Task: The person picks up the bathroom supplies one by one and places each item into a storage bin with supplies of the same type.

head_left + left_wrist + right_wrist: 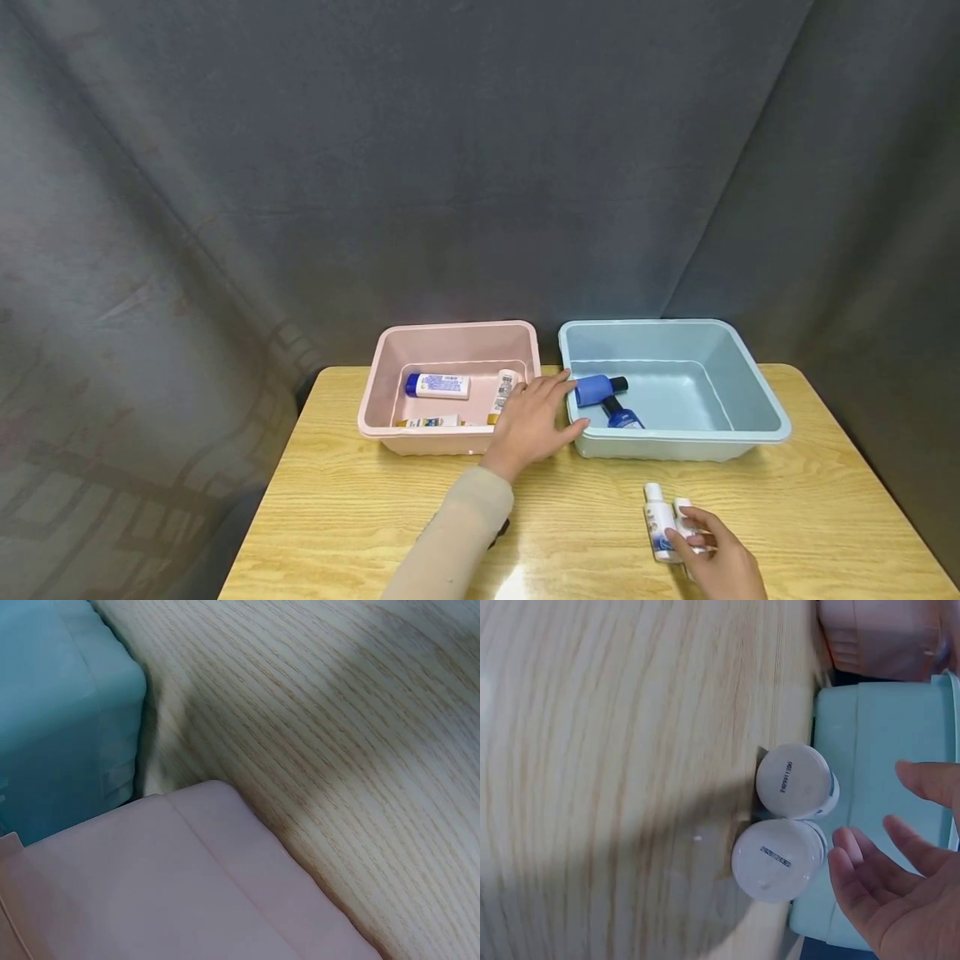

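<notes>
Two white bottles lie side by side on the table, the left one [660,529] with a blue-marked label, the other one [684,517] partly covered by my right hand [718,557]. In the right wrist view their round printed bases show, and the loosely bent fingers of that hand hover beside them with nothing gripped. My left hand [531,423] spreads its fingers over the adjoining rims of the pink bin [420,432] and the light blue bin [675,435]; contact cannot be made out. Near its fingertips, a blue bottle [594,390] with a black cap lies inside the blue bin.
A second dark blue bottle [624,417] lies in the blue bin. The pink bin holds a white, blue-capped bottle [442,387], a white tube [504,392] and another white package [431,422]. Behind the wooden table [330,517] hangs a grey curtain [480,167].
</notes>
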`<state>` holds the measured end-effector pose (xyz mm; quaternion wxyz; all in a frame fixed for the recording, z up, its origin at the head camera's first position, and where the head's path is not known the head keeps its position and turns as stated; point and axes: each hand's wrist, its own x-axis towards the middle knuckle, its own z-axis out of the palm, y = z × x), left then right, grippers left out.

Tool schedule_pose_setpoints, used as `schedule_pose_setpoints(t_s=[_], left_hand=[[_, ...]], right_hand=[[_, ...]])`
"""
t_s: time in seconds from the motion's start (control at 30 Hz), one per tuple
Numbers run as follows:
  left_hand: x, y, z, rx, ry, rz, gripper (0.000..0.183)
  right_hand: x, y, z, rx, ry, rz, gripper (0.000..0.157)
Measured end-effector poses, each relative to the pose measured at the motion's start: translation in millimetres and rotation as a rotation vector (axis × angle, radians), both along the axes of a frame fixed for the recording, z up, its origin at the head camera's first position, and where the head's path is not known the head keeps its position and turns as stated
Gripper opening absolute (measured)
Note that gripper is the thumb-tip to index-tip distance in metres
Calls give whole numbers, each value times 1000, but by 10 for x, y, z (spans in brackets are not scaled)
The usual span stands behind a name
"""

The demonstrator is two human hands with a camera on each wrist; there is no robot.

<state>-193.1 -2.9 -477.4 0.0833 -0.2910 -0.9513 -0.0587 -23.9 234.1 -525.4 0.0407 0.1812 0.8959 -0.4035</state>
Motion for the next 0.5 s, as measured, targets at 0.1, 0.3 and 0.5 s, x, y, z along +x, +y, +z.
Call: schedule_pose_setpoints(t_s=[0.1,0.3,0.5], left_hand=[[1,4,0,-2,-7,2,70],[1,8,9,0,-21,9,67],[10,9,15,-1,-39,14,67]], right_hand=[[16,-29,-19,15,16,-25,50],[22,-73,-30,5,14,-20,53],[-12,-112,-3,52,24,32,56]])
